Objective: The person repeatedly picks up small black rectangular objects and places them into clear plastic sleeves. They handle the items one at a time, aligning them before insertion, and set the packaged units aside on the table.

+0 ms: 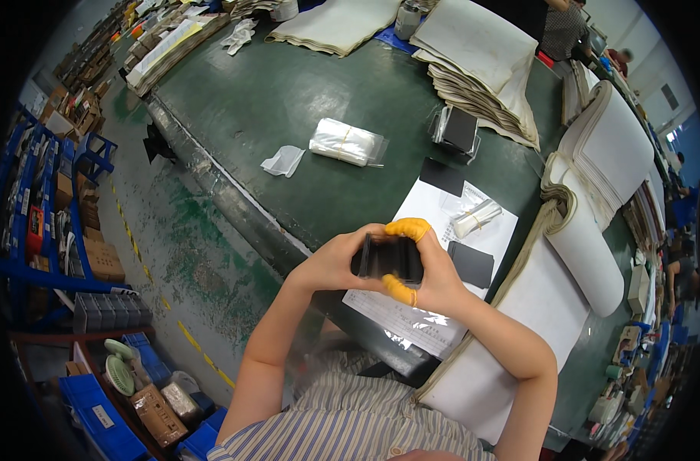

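My left hand (331, 263) and my right hand (440, 281) are wrapped round opposite ends of a stack of black rectangular plates (390, 260), held above the table's near edge. Yellow finger covers are on the thumb and one finger of my right hand. Under and beyond my hands lies a printed white sheet (507, 227). On it are a black rectangular plate (442, 177), a dark grey one (471, 265) and a banded bundle of small clear bags (477, 218). Farther back stands another stack of black plates (457, 131) with clear plastic about it.
The green table (235, 115) carries a banded stack of clear bags (342, 140) and a loose clear bag (283, 161). Thick piles of large paper (484, 54) lie at the back and right (550, 284). Blue bins (96, 415) stand lower left. Other people are at the far right.
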